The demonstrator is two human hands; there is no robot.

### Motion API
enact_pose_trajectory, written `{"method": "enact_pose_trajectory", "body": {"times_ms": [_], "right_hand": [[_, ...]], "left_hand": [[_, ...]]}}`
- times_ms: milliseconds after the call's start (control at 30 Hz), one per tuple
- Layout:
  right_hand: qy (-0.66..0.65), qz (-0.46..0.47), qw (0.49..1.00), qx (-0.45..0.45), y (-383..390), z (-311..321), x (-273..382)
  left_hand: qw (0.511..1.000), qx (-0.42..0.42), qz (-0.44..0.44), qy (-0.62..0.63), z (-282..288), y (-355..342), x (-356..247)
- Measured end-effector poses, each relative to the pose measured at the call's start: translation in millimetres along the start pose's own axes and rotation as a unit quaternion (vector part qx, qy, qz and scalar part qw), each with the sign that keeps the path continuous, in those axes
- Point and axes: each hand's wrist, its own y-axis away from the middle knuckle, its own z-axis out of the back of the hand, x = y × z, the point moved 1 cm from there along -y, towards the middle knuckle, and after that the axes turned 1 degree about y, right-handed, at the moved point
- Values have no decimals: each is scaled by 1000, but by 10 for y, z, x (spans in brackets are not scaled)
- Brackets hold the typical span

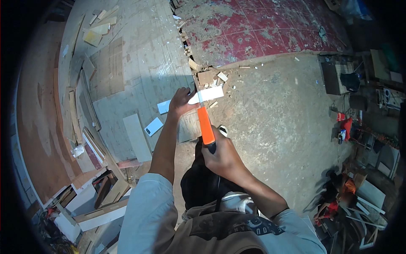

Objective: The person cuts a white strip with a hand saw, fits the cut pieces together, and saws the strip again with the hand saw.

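Note:
My left hand (181, 102) is raised in front of me and pinches the left end of a thin white strip (211, 93) that lies almost level. My right hand (224, 157) grips the dark lower end of an orange-handled knife (206, 126). Its orange handle points up toward the strip, and a short blade tip meets the strip's lower edge near my left thumb. Both forearms rise from the lower edge of the view in light grey sleeves.
A large pale work board (139, 63) with white offcuts (153, 126) and a long pale plank (137, 137) lies to the left. Wood scraps (207, 76) litter the concrete floor (275, 114). Red worn tiles (262, 29) are beyond. Tools and clutter (359, 127) crowd the right side.

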Motion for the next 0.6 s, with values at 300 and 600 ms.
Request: {"method": "enact_pose_trajectory", "body": {"times_ms": [300, 600], "right_hand": [[-29, -131, 991, 5, -179, -88, -168], [-86, -116, 988, -58, -293, -109, -282]], "left_hand": [[1000, -5, 23, 3, -10, 26, 1], [998, 10, 57, 14, -5, -17, -83]]}}
